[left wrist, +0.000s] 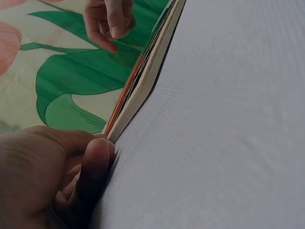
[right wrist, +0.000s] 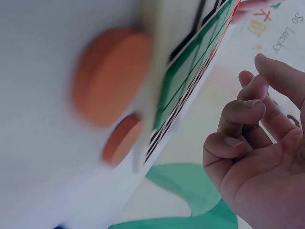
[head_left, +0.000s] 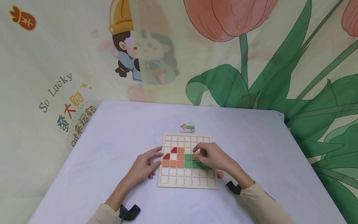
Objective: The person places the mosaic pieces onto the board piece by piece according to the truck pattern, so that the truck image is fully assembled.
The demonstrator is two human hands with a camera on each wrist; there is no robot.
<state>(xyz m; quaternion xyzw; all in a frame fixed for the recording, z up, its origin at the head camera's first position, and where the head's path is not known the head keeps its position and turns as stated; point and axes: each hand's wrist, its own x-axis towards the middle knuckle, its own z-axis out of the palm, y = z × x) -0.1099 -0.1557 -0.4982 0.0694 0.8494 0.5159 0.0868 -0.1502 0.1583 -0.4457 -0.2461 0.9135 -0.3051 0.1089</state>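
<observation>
A pale wooden grid board [head_left: 168, 180] lies flat on the table. Its middle rows hold red curved tiles [head_left: 167, 156], orange square tiles [head_left: 181, 156] and green square tiles [head_left: 188, 164]. At the board's left edge, my left hand [head_left: 142, 167] grips the rim between thumb and finger, also seen closely in the left wrist view. My right hand [head_left: 214, 156] hovers over the green tiles, hiding some of them. Its fingers are loosely bent, and no piece shows between them in the right wrist view. Two orange pieces, one larger [right wrist: 110, 76] and one smaller [right wrist: 122, 140], lie beside the board's right edge.
Behind the board lies a small card [head_left: 186, 126] printed with a grid and a coloured figure. A white cloth [head_left: 126, 124] covers the table. A printed curtain [head_left: 223, 77] with flowers and cartoon figures hangs behind it.
</observation>
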